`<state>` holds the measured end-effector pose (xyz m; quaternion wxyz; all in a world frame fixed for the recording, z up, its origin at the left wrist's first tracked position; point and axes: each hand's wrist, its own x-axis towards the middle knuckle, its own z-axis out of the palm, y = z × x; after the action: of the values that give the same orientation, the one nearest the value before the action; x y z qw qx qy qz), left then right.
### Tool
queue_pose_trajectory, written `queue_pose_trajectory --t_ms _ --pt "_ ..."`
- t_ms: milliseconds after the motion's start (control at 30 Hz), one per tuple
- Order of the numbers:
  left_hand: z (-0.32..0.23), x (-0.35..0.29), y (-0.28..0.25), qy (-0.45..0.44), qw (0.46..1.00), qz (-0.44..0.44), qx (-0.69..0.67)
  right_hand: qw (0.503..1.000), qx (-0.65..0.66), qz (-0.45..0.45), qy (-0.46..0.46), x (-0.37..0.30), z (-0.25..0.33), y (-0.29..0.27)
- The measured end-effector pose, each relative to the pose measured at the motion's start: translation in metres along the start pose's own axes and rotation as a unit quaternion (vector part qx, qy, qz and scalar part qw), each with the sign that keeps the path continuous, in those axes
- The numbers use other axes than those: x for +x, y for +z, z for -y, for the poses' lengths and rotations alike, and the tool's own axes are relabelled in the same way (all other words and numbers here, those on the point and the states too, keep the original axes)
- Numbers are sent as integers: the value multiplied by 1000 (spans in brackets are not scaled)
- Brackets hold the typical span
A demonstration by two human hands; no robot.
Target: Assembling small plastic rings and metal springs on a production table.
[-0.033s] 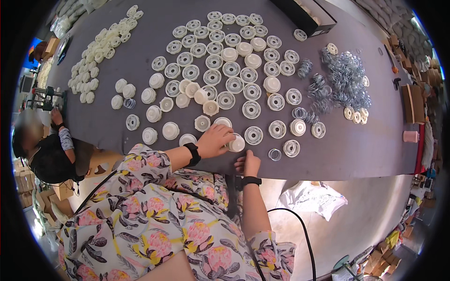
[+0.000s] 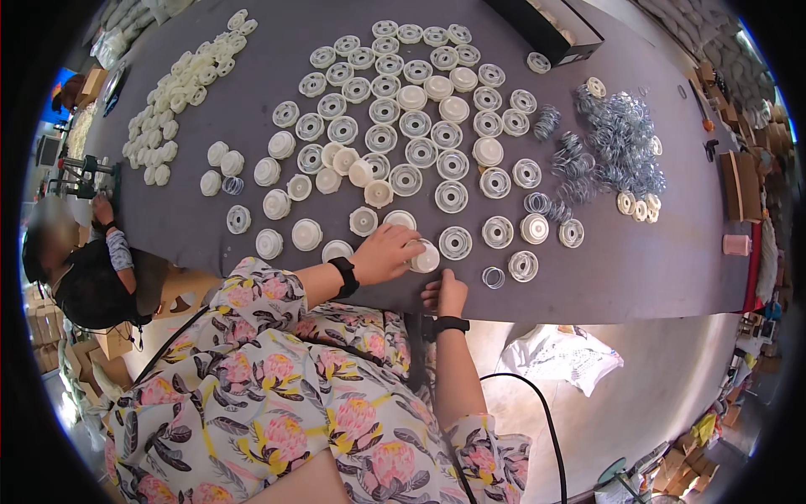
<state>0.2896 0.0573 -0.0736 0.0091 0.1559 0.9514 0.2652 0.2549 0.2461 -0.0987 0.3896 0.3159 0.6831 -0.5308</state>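
A white round plastic cap (image 2: 426,257) stands near the table's front edge. My left hand (image 2: 388,254) reaches over from the left, its fingers closed on the cap's side. Just to the right and nearer me, my right hand (image 2: 447,294) rests at the table edge, thumb apart from loosely bent fingers, with nothing visible in it. Past the cap lies a white ring-shaped part with a metal spring inside (image 2: 455,243). Another white cap (image 2: 337,250) sits beside my left wrist, partly covered. A loose wire spring (image 2: 493,277) lies to the right of my right hand.
Rows of similar round parts (image 2: 405,180) spread across the grey table (image 2: 672,277). At right is a heap of springs (image 2: 621,139); at far left, a pile of cream rings (image 2: 180,80). A black box (image 2: 546,29) stands at the back. Another person (image 2: 88,277) sits at left.
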Motion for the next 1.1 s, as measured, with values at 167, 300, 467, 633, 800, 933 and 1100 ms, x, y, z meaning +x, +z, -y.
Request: queue_pose_trajectory --t_ms 167,300,467,633,800,933,1100 --pt "-9 -2 1 98 993 -1 68 1000 -10 4 -11 -1 -1 -2" --pt "-7 1 6 47 998 12 42 1000 -13 4 -13 -1 -1 0" --pt "-13 9 -1 14 1000 -4 -11 1000 -5 3 -1 0 -1 -1" --pt "-6 -3 5 4 999 -31 -25 1000 3 9 -4 2 -3 -1" --pt "-5 -9 -3 -12 999 -42 5 1000 -5 12 -3 2 -3 -1" --pt "8 -19 -16 -129 988 -38 -72 1000 -13 5 -3 1 -1 0" --pt "13 -44 -16 -103 993 36 46 1000 4 1 -11 -2 0 1"
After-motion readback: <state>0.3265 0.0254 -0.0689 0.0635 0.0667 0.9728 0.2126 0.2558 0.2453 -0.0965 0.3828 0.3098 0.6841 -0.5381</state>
